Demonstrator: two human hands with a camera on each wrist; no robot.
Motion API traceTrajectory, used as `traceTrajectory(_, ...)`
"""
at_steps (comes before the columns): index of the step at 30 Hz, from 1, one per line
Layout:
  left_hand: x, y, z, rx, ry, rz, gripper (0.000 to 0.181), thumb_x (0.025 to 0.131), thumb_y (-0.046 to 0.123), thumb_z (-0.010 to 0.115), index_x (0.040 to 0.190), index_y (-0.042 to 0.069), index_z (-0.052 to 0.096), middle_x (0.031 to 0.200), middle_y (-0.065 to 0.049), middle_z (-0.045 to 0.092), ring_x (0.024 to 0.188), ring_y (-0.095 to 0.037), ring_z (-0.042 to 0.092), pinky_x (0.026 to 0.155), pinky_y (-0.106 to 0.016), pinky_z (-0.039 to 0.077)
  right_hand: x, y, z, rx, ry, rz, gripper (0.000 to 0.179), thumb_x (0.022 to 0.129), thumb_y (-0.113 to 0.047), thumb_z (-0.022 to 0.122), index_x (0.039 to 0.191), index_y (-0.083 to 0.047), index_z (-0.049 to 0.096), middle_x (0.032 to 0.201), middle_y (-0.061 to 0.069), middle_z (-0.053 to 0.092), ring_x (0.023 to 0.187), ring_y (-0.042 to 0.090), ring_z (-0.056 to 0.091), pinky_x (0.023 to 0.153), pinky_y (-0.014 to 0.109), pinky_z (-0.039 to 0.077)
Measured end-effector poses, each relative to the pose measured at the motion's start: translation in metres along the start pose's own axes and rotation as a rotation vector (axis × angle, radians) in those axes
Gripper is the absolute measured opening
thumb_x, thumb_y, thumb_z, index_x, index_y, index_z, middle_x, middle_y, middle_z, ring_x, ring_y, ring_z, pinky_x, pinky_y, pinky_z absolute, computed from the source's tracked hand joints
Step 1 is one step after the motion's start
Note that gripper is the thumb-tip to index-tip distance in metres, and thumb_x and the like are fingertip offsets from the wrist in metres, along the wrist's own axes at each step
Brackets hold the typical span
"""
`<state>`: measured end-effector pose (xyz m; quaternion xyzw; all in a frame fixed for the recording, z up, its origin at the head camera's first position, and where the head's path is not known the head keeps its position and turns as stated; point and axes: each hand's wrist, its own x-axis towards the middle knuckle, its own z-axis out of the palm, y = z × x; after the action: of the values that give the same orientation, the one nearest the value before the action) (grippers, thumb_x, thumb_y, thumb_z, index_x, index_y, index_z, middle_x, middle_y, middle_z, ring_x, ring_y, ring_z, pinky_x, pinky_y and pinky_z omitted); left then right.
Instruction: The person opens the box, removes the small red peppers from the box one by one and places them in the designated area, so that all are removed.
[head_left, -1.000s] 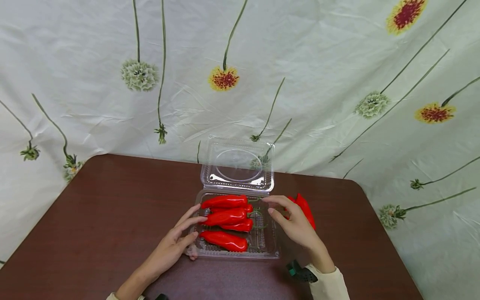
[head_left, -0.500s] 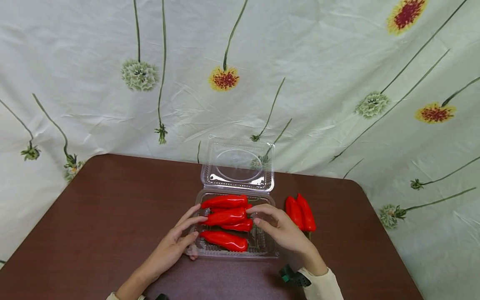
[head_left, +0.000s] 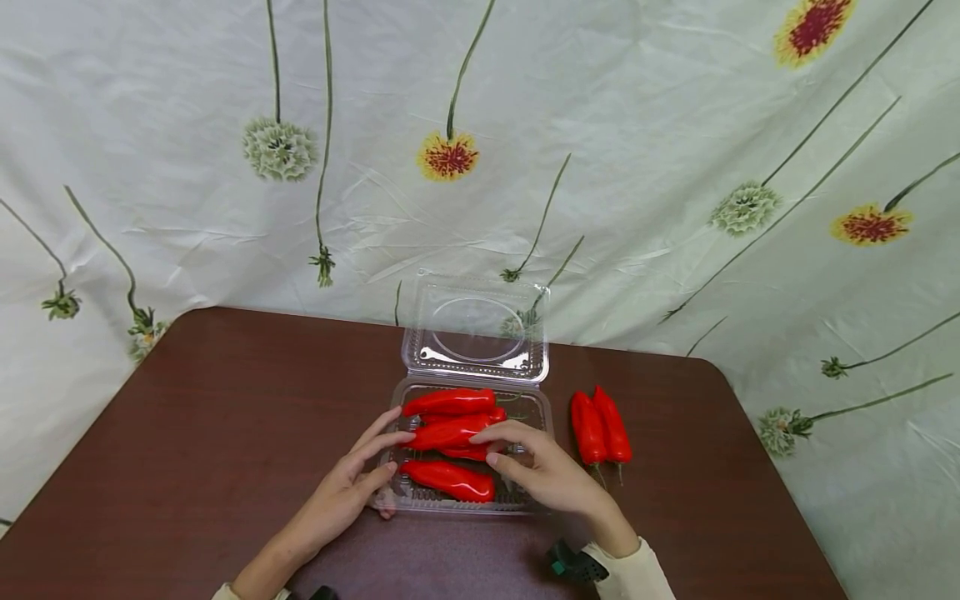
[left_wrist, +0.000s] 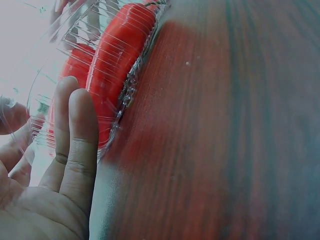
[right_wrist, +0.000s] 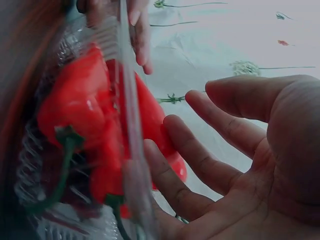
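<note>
A clear plastic clamshell container [head_left: 465, 508] holds several glossy red peppers with green stems. Its lid [head_left: 476, 367] stands raised at the back. Nearest me in the tray lies the front pepper [head_left: 447, 481]. My left hand [head_left: 341, 492] rests at the tray's left side, two straight fingers [left_wrist: 82, 125] against the outside of the wall in the left wrist view. My right hand [head_left: 551, 475] hovers over the tray's right half, fingertips at the middle pepper [head_left: 442, 433], thumb apart from the fingers. In the right wrist view, its fingers are spread and loosely bent, with no pepper gripped.
Two more red peppers [head_left: 588, 425] lie side by side on the brown table [head_left: 262, 408], right of the container. Behind it hangs a white cloth [head_left: 375, 208] printed with flowers. A dark device [head_left: 573, 562] sits at the right wrist.
My right hand has moved left from the tray's right edge to over the middle peppers, uncovering the two loose peppers. The left hand has stayed in place.
</note>
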<state>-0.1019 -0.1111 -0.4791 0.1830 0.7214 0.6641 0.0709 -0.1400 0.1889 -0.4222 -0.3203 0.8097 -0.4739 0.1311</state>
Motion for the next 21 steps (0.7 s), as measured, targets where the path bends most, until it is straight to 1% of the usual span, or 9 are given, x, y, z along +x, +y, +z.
traceTrajectory(1,0.0,0.0,0.0,-0.011,-0.004,0.0,0.038,0.103,0.005,0.052,0.141,0.007,0.053,0.166,-0.01,0.014,0.096,0.009,0.059,0.071,-0.023,0.059,0.001,0.0,0.002,-0.006,-0.004,-0.005,0.029,0.1,-0.017,0.062,0.129,-0.015,0.064,0.127,0.006,0.065,0.113,0.027,0.06,0.088,0.028,0.057)
traceTrajectory(2,0.0,-0.001,0.0,-0.011,-0.002,-0.001,0.038,0.103,0.005,0.053,0.141,0.007,0.053,0.166,-0.01,0.015,0.097,0.009,0.06,0.072,-0.022,0.058,0.001,0.0,0.003,-0.012,-0.008,-0.011,0.029,0.1,-0.018,0.062,0.129,-0.015,0.064,0.126,0.005,0.065,0.112,0.027,0.061,0.088,0.029,0.057)
traceTrajectory(5,0.001,-0.001,0.0,0.005,0.003,-0.001,0.038,0.103,0.006,0.053,0.14,0.008,0.054,0.166,-0.009,0.016,0.111,0.01,0.052,0.072,-0.021,0.058,0.004,0.0,0.009,-0.031,-0.019,-0.018,0.028,0.101,-0.02,0.061,0.129,-0.016,0.065,0.126,0.002,0.066,0.112,0.024,0.061,0.088,0.03,0.057)
traceTrajectory(6,0.001,-0.002,0.0,-0.003,-0.001,-0.004,0.038,0.103,0.006,0.053,0.141,0.008,0.054,0.166,-0.009,0.015,0.102,0.005,0.059,0.071,-0.022,0.058,0.004,0.0,0.011,-0.034,-0.026,-0.019,0.028,0.101,-0.02,0.061,0.129,-0.016,0.065,0.127,0.001,0.066,0.113,0.024,0.061,0.089,0.031,0.056)
traceTrajectory(7,0.002,-0.002,0.0,-0.027,-0.01,-0.014,0.038,0.103,0.005,0.053,0.141,0.007,0.053,0.167,-0.008,0.014,0.089,0.0,0.063,0.065,-0.027,0.06,0.005,0.0,0.013,-0.034,-0.033,-0.017,0.028,0.101,-0.02,0.06,0.128,-0.015,0.065,0.127,0.002,0.066,0.113,0.024,0.061,0.09,0.031,0.056)
traceTrajectory(8,0.002,-0.002,0.0,-0.028,-0.013,-0.016,0.039,0.103,0.005,0.052,0.141,0.007,0.052,0.167,-0.008,0.014,0.089,-0.003,0.064,0.065,-0.028,0.06,0.006,-0.001,0.015,-0.04,-0.039,-0.013,0.028,0.101,-0.02,0.06,0.128,-0.016,0.065,0.128,0.0,0.066,0.114,0.023,0.062,0.091,0.03,0.056)
traceTrajectory(9,0.002,-0.002,0.0,-0.048,-0.023,-0.021,0.039,0.103,0.005,0.052,0.142,0.006,0.051,0.167,-0.008,0.012,0.076,-0.009,0.065,0.059,-0.033,0.06,0.006,-0.001,0.017,-0.04,-0.044,-0.007,0.027,0.101,-0.02,0.06,0.128,-0.016,0.065,0.128,0.0,0.066,0.114,0.023,0.062,0.092,0.03,0.055)
traceTrajectory(12,0.002,-0.003,0.0,-0.072,-0.038,-0.032,0.04,0.103,0.004,0.05,0.143,0.004,0.049,0.167,-0.007,0.01,0.061,-0.021,0.064,0.059,-0.034,0.06,0.007,-0.003,0.022,-0.033,-0.054,0.009,0.027,0.101,-0.019,0.06,0.127,-0.015,0.065,0.128,-0.001,0.066,0.114,0.022,0.063,0.094,0.03,0.055)
traceTrajectory(21,0.002,-0.003,0.0,-0.032,-0.027,-0.032,0.038,0.104,0.006,0.051,0.142,0.007,0.052,0.167,-0.006,0.013,0.062,-0.022,0.064,0.058,-0.031,0.059,0.008,-0.001,0.028,-0.071,-0.057,-0.011,0.026,0.1,-0.016,0.061,0.125,-0.015,0.067,0.124,-0.002,0.067,0.112,0.018,0.064,0.094,0.028,0.054)
